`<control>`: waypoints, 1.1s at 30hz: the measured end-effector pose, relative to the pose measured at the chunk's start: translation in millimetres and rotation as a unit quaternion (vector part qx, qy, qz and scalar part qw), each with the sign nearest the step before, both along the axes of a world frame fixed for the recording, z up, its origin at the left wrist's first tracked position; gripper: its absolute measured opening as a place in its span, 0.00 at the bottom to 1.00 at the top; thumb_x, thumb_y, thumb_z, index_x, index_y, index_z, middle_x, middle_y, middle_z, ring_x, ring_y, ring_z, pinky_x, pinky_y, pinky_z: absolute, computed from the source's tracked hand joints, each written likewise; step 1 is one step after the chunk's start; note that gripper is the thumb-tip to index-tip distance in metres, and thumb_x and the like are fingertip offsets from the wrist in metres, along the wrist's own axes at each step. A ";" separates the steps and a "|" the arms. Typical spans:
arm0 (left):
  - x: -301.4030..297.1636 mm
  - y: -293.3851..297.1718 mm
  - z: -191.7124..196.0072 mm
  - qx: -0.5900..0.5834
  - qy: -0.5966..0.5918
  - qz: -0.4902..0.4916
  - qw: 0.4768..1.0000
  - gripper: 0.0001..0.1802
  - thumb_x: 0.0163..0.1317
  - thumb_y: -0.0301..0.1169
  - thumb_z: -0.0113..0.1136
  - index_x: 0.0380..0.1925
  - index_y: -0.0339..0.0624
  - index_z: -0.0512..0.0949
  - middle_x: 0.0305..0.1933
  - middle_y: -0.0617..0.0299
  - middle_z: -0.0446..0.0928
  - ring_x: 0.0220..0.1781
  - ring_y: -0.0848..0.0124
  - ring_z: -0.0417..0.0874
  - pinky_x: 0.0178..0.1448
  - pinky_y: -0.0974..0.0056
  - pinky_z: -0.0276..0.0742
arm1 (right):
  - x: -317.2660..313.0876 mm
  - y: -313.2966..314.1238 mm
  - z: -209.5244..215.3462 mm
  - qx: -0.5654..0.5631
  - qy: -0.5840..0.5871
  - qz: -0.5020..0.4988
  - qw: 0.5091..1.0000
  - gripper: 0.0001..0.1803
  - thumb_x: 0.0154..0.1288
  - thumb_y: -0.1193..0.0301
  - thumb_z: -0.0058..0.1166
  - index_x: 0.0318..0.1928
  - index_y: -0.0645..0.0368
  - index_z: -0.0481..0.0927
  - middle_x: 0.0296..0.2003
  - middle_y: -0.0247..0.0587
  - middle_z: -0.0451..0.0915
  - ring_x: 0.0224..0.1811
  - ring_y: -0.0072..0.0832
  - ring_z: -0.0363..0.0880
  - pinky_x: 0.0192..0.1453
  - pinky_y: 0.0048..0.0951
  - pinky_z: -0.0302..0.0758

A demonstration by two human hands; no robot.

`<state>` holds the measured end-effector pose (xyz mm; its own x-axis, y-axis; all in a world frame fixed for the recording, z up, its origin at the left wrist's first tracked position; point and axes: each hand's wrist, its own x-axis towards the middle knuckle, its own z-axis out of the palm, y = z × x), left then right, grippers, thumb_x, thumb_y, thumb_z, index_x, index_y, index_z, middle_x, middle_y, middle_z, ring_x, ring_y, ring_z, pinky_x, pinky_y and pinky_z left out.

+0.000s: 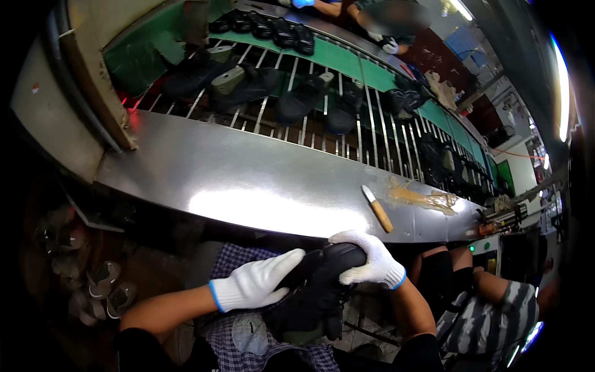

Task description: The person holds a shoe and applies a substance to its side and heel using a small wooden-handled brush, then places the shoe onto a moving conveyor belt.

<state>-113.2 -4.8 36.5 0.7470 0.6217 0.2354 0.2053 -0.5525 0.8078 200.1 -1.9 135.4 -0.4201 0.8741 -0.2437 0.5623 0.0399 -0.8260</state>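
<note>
Head view, looking down at a shoe assembly line. The left hand [255, 283], in a white knit glove with a blue cuff, lies with fingers extended and nearly flat along the left flank of a black shoe [313, 294]; the fingers press against the shoe rather than curl round it. The right hand [370, 260], gloved alike, is cupped over the upper, rounded end of the shoe, fingers bent down and closed around it. The shoe is thus held between both hands, just below the near edge of the steel worktop [248, 180] and above the person's lap, which is covered by a blue checked cloth [248, 335]. The shoe is wholly black, matt, with a darker smooth end under the right hand; its lower part is hidden in shadow. On the worktop, near the right hand, lies a knife with a wooden handle [378, 209], beside a patch of yellowish glue residue [421, 198]. Behind, black shoes on a rod conveyor [297, 99].
</note>
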 end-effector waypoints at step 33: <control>27.5 90.0 62.3 -0.158 -0.300 0.088 0.937 0.21 0.84 0.38 0.47 0.52 0.34 0.85 0.51 0.53 0.86 0.51 0.65 0.87 0.65 0.61 0.81 | -33.3 -125.1 -93.2 -0.094 0.403 -0.325 0.850 0.56 0.53 0.69 0.85 0.78 0.64 0.64 0.68 0.48 0.76 0.72 0.38 0.76 0.79 0.45 0.72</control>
<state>-85.7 85.3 98.8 0.4181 0.8321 0.3645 -0.2733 -0.2674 0.9240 166.8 -127.0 42.2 0.0404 0.9629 -0.2667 -0.3362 -0.2382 -0.9112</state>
